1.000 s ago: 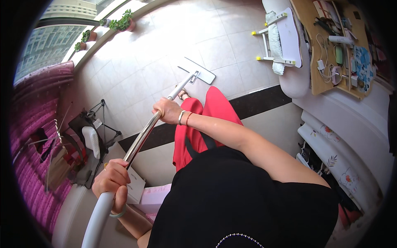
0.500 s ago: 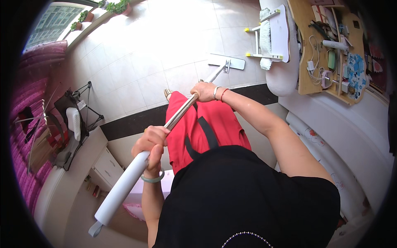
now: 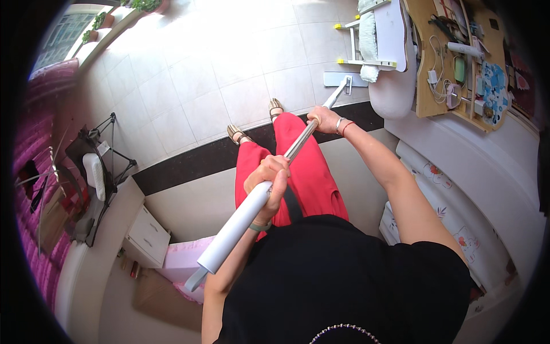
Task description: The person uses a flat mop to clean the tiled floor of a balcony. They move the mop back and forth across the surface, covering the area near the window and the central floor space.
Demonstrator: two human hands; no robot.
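Observation:
Both my hands grip a flat mop with a long metal handle [image 3: 301, 140], held slantwise across my body. My left hand [image 3: 267, 182] is wrapped round the top of the white grip [image 3: 235, 226], whose grey hanging loop points down to the lower left. Farther along the shaft, my right hand [image 3: 324, 119] is closed round the metal tube. The flat rectangular mop head [image 3: 338, 79] lies on the tiled floor at the far right, beside the white rounded base of the desk and close to the chair's yellow-tipped legs.
A white chair [image 3: 389, 40] with a ruffled cushion and a cluttered wooden desk [image 3: 427, 97] stand at the right. On the left are a folding chair [image 3: 94, 172] and a pink curtain [image 3: 34, 132]. Potted plants [image 3: 103, 22] line the window ledge. A black strip [image 3: 172, 166] crosses the floor.
The mop head has slid right, toward the desk base. Both hands have moved right with the handle, and the white grip now lies nearer my body. My feet show more fully.

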